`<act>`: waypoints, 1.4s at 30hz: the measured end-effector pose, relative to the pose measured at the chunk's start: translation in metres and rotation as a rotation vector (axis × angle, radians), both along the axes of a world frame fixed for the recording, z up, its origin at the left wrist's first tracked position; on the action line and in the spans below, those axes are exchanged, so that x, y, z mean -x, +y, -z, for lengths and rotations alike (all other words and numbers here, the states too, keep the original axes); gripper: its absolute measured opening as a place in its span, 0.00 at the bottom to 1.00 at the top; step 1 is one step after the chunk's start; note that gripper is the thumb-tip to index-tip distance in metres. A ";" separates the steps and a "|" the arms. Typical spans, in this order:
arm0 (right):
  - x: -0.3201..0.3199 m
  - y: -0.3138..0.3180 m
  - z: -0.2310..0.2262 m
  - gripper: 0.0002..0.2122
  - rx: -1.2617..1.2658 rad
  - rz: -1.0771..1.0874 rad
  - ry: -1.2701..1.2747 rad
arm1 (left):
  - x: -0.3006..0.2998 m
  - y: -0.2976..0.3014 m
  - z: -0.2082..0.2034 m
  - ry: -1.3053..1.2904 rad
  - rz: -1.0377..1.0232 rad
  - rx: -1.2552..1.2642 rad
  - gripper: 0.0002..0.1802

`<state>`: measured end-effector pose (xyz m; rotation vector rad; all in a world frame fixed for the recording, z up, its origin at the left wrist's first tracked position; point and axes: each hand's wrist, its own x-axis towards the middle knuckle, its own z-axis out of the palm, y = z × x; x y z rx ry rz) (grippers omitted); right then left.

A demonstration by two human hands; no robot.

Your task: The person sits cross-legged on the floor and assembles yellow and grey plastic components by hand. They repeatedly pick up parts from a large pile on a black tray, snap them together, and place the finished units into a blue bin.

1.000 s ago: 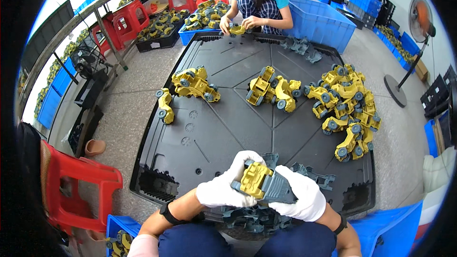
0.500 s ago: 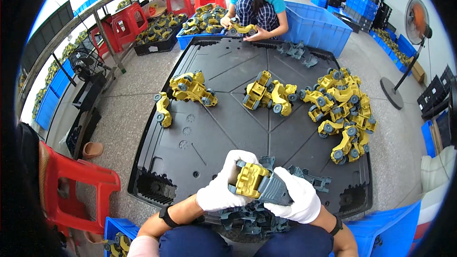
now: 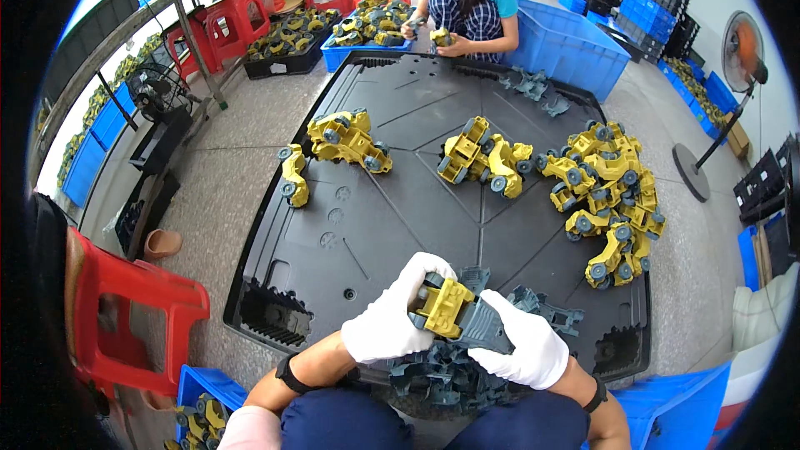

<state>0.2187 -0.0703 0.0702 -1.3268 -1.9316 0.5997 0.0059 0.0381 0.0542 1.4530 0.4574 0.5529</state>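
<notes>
My gloved left hand (image 3: 385, 329) is closed around a yellow toy truck (image 3: 446, 307) with dark wheels, above the near edge of the black table. My gloved right hand (image 3: 532, 348) grips a grey ribbed plastic truck part (image 3: 483, 327) between thumb and fingers. The grey part lies right against the truck's side; whether the two are joined, I cannot tell. Below both hands is a heap of loose grey plastic parts (image 3: 450, 379). More grey parts (image 3: 550, 312) lie just beyond my right hand.
Yellow toy trucks stand in a large pile (image 3: 612, 175) at right and smaller groups on the black table (image 3: 400, 233). Opposite, a co-worker (image 3: 471, 17) handles a small toy truck. A red stool (image 3: 175, 308) is at left; blue crates (image 3: 675, 400) flank me.
The truck in my left hand has tilted, and the grey part sits lower beside it. My right thumb has straightened. The co-worker's toy has turned and their hands have shifted. The whole view has moved slightly.
</notes>
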 end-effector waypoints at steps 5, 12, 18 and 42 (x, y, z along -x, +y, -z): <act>0.003 0.000 0.000 0.33 0.038 0.023 -0.014 | 0.001 -0.001 -0.002 0.031 0.005 0.079 0.39; 0.009 0.003 -0.001 0.34 0.048 0.067 -0.028 | -0.003 -0.013 -0.007 -0.147 -0.045 0.330 0.38; 0.007 0.001 -0.003 0.34 0.190 0.051 -0.124 | 0.002 -0.013 -0.013 0.034 -0.059 0.118 0.40; 0.021 0.047 -0.005 0.30 -0.048 0.123 0.308 | -0.030 -0.016 0.001 -0.622 -0.154 0.826 0.44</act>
